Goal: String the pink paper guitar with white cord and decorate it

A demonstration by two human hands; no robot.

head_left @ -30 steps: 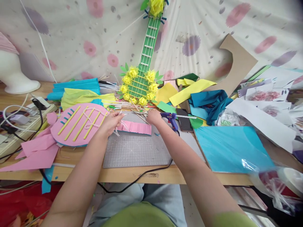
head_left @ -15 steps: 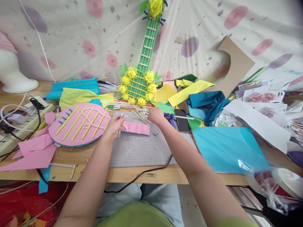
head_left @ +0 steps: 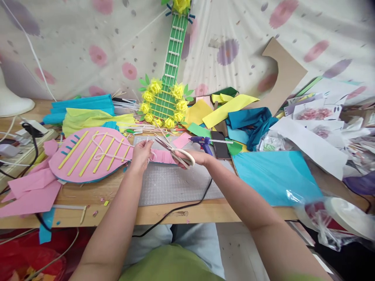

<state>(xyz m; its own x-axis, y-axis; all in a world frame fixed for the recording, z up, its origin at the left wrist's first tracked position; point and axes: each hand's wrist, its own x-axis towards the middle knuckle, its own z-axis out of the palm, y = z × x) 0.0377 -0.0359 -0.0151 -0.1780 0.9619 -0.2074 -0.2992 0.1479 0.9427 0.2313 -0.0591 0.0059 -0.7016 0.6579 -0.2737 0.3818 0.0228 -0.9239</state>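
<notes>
My left hand (head_left: pixel 141 155) pinches white string (head_left: pixel 147 139) above the neck of a pink paper guitar. Scissors (head_left: pixel 187 155) with pale handles are in my right hand (head_left: pixel 195 157), their blades pointing left towards the string. The guitar's pink body (head_left: pixel 90 154) lies to the left, with yellow strips across it and blue sticks at one end. A loop of white string (head_left: pixel 101 154) rests over those strips. The pink neck (head_left: pixel 163 156) runs under both hands across a grey cutting mat (head_left: pixel 172 191).
A green guitar (head_left: pixel 170 82) with yellow paper flowers leans at the back. To the right are a purple glue gun (head_left: pixel 202 141), a phone (head_left: pixel 222 146) and a blue sheet (head_left: pixel 275 177). A power strip (head_left: pixel 26 150) stands left. A black cable (head_left: pixel 175 212) crosses the front edge.
My right hand has picked up the scissors and brought them towards the left hand. My left hand still pinches the string. The whole view has shifted slightly.
</notes>
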